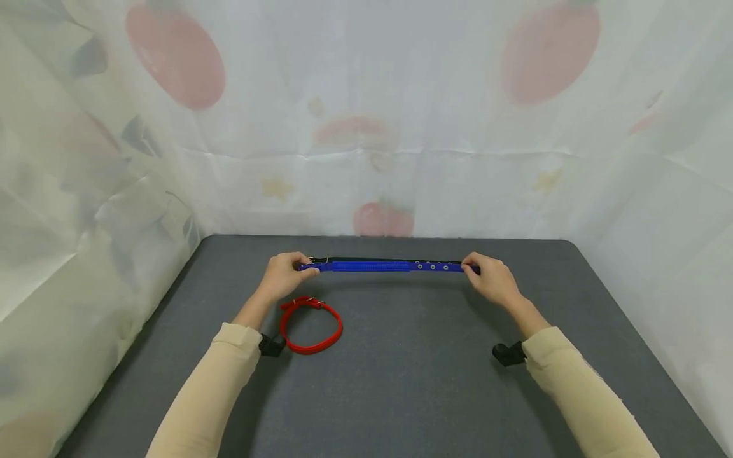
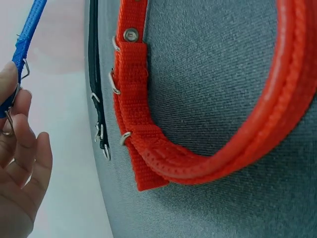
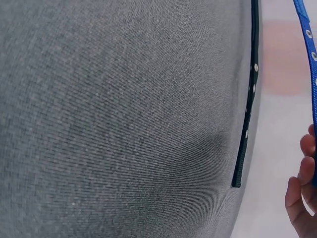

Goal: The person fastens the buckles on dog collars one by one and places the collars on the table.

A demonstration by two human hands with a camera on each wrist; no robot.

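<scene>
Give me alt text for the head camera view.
Two hands, left hand and right hand, hold a blue collar stretched straight between them above a grey table. A red collar, buckled into a loop, lies near the left wrist.

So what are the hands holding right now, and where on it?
A blue collar, stretched straight above the table: the left hand pinches its buckle end, the right hand its holed tip end.

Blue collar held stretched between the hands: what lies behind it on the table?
Behind the blue collar a black strap with metal eyelets lies flat near the far edge of the grey table. In the head view the collar hides most of it; only a thin black sliver shows.
</scene>
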